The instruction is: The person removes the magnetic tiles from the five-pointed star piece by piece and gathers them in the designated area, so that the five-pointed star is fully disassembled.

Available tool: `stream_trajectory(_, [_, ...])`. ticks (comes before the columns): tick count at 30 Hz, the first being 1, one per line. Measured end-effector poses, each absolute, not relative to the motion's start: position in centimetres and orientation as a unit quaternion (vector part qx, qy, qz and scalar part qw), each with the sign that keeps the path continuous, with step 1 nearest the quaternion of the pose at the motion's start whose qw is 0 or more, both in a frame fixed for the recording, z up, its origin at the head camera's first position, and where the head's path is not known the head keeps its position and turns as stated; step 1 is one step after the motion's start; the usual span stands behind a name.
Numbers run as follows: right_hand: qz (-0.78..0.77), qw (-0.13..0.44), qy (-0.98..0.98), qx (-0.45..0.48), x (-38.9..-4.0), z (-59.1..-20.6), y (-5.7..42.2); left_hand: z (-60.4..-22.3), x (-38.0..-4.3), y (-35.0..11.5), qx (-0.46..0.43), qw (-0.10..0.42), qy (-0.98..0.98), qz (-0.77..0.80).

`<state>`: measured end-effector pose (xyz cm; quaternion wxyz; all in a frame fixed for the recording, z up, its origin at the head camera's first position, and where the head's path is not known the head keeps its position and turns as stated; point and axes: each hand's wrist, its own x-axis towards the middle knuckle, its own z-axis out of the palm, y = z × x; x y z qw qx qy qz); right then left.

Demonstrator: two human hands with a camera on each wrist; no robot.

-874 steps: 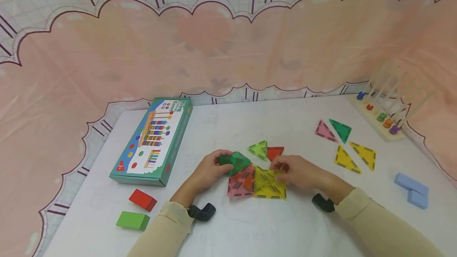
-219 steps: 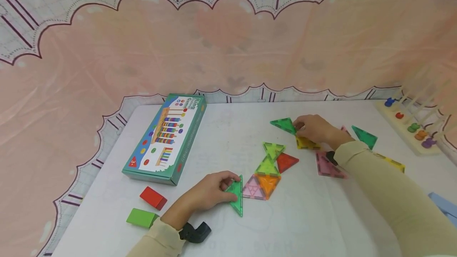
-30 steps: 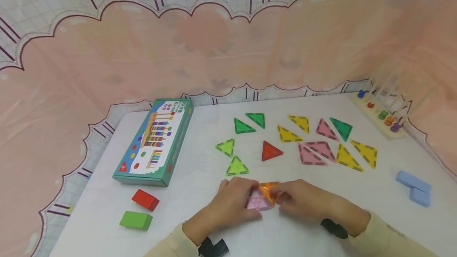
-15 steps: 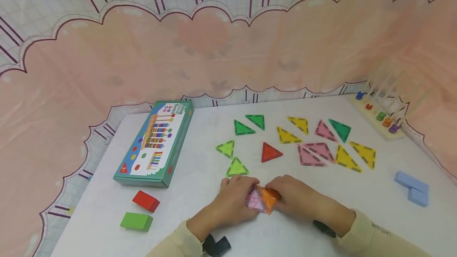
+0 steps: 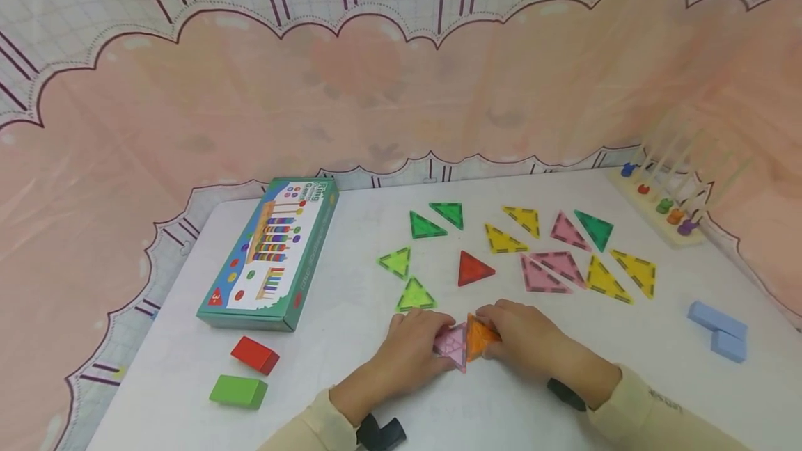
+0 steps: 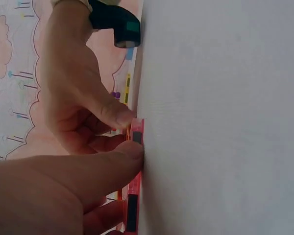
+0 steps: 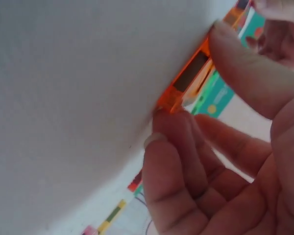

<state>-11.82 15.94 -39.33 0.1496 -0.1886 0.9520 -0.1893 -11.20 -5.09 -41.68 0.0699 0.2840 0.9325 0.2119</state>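
Observation:
Near the front of the table, my left hand (image 5: pixel 409 352) pinches a pink triangular magnetic tile (image 5: pixel 452 346) between thumb and fingers. Opposite it, my right hand (image 5: pixel 525 337) holds an orange triangular magnetic tile (image 5: pixel 479 338) by its edges. The two tiles lie side by side, edge facing edge, with a narrow gap in the head view. In the left wrist view, the thumb presses the pink tile's edge (image 6: pixel 133 186) close to the white tabletop. The right wrist view has thumb and fingertips at two corners of the orange tile (image 7: pixel 188 73).
Beyond the hands lie a red triangle (image 5: pixel 475 268), light green triangles (image 5: pixel 415 294), dark green ones (image 5: pixel 426 225), yellow ones (image 5: pixel 505 238) and pink ones (image 5: pixel 544 275). A game box (image 5: pixel 269 256), red block (image 5: pixel 255 355) and green block (image 5: pixel 238 392) sit left; blue blocks (image 5: pixel 717 322) and a peg stand (image 5: pixel 664 218) right.
Earlier overlapping tiles are now spread out in pairs. Over the last second, the orange and pink tiles have been turned so their facing edges run nearly parallel, slightly apart.

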Motion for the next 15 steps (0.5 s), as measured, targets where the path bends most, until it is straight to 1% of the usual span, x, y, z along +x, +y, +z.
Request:
stream_trajectory(3, [-0.196, 0.147, 0.957, -0.156, -12.2, -39.4, 16.3, -41.6, -10.9, -5.1, 0.284, 0.082, 0.932, 0.211])
stream_trajectory(6, [-0.204, 0.139, 0.960, -0.134, -12.5, -39.4, 16.9, -41.6, -10.6, -5.3, 0.279, 0.084, 0.934, 0.209])
stream_trajectory(11, [-0.210, 0.133, 0.961, -0.124, -12.9, -39.5, 18.0, -41.8, -10.6, -5.2, 0.258, 0.050, 0.942, 0.208])
stream_trajectory(15, [-0.205, 0.130, 0.962, -0.122, -13.2, -39.3, 18.6, -41.7, -11.0, -5.1, 0.246, 0.047, 0.947, 0.202])
